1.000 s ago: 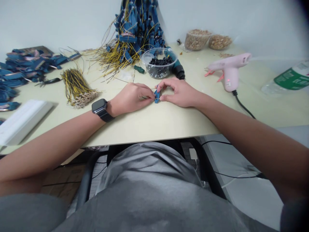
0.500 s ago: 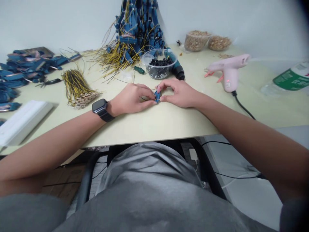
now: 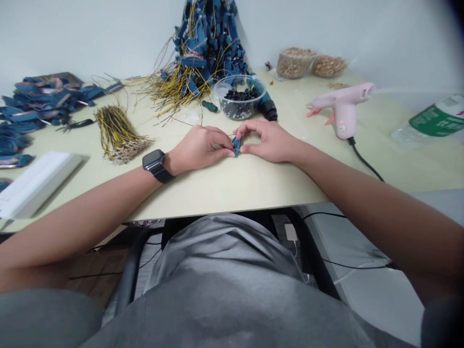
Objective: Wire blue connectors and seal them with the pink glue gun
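A small blue piece [image 3: 236,145] is held between my two hands above the pale table, with a thin dark and yellow wire by it. My left hand [image 3: 203,149], with a black watch on its wrist, pinches the piece's left side between thumb and fingers. On the other side, my right hand [image 3: 267,140] grips it with curved index finger and thumb. Just behind the hands stands a clear round tub [image 3: 239,108] of small black parts. Fine detail of the blue piece is too small to make out.
Bundled yellow-black wires [image 3: 118,130], pliers [image 3: 78,124] and a white box [image 3: 43,181] lie left. Blue pieces [image 3: 206,43] hang behind. A pink glue gun [image 3: 345,108], a green bottle [image 3: 438,116] and nut-like bits [image 3: 295,63] are right. The table's front edge [image 3: 224,211] is near.
My left forearm and watch have shifted very slightly right. Both hands keep nearly the same hold on the blue piece.
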Motion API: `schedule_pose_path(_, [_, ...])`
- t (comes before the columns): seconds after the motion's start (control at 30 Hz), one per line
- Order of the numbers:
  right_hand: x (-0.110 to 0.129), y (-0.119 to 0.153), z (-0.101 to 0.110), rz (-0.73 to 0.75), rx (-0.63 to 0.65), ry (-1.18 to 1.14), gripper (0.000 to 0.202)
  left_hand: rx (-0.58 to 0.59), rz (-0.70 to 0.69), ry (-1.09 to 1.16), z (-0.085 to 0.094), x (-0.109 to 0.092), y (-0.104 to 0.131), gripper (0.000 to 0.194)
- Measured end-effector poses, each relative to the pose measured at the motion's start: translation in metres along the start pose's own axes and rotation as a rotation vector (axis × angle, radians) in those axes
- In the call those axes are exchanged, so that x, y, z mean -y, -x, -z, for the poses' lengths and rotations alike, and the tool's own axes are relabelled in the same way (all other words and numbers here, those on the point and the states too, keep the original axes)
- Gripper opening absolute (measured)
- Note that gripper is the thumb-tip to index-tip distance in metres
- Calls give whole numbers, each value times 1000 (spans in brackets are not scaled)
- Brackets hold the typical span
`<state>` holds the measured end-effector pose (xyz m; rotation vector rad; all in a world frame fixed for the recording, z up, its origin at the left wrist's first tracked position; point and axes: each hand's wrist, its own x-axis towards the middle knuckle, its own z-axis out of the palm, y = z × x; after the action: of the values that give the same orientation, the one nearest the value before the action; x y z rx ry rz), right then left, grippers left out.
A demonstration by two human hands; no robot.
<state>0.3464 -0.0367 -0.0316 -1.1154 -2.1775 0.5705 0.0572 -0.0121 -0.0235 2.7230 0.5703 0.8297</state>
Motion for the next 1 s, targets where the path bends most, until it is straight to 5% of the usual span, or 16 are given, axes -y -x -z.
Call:
schedule_pose_path(0.3, [-4, 0, -2, 49, -11, 7, 32, -21, -1, 57, 2, 4, -4, 38])
schedule_pose_path(0.53, [-1, 2, -2, -36, -3, -145, 66, -28, -13, 65, 0, 8, -6, 26])
schedule_pose_path(1.0, [0, 2, -1, -61, 9, -148, 68, 31, 48, 133, 5, 9, -7, 26])
